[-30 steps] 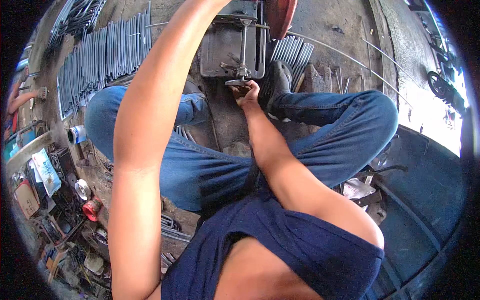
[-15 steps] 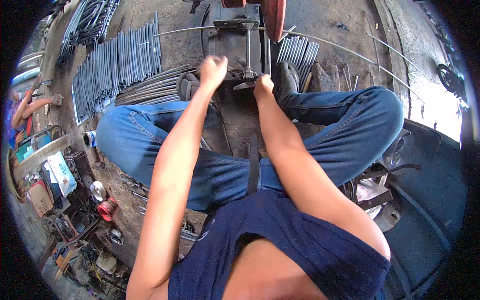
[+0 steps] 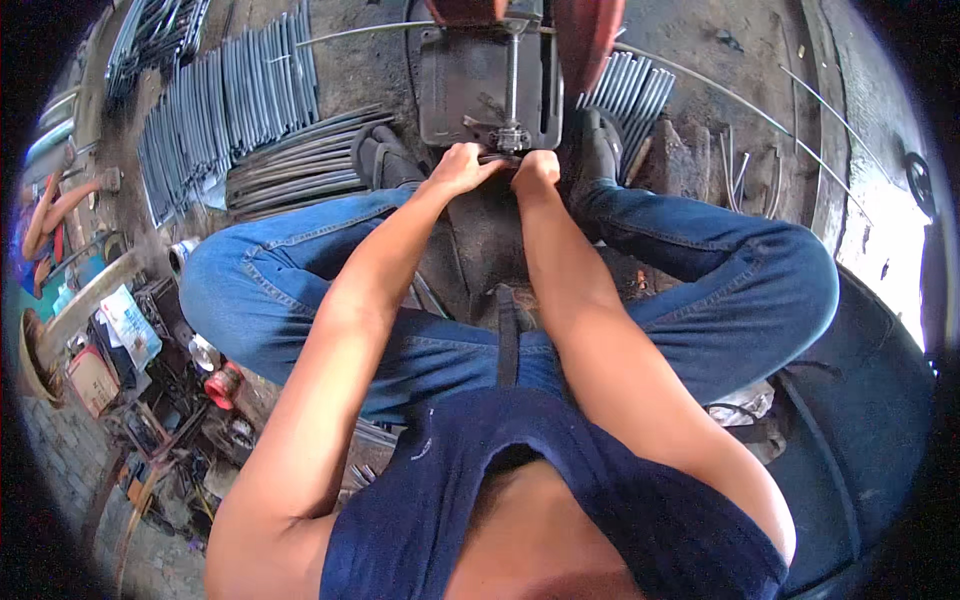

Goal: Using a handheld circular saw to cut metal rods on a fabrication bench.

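A small dark metal piece [image 3: 497, 158] sits at the near edge of a flat steel machine base [image 3: 445, 95], directly below a vertical threaded rod [image 3: 512, 70] with a clamp fitting [image 3: 512, 137] at its lower end. The piece is mostly hidden by the fingers – its exact shape cannot be determined.

The left hand [image 3: 458, 167] is closed, fingers curled around the left end of the piece. The right hand [image 3: 536, 170] is likewise closed in a fist on the right end. Both hands meet at the centre, knuckles almost touching, just below the clamp fitting.

The person is seated low, knees spread, in blue jeans [image 3: 720, 270] and a dark blue sleeveless top [image 3: 560, 500]. One dark shoe [image 3: 380, 155] rests to the left of the base, the other [image 3: 598, 150] to the right. A red-brown curved machine part [image 3: 585, 35] stands at the upper edge, right of the rod.

Surroundings:
- Rows of grey metal rods [image 3: 225, 105] lie on the ground to the left – a smaller bundle [image 3: 630, 90] lies to the right of the base.
- A long thin wire [image 3: 720, 95] arcs across the floor at upper right.
- A red can [image 3: 222, 385] and mixed clutter sit at lower left.
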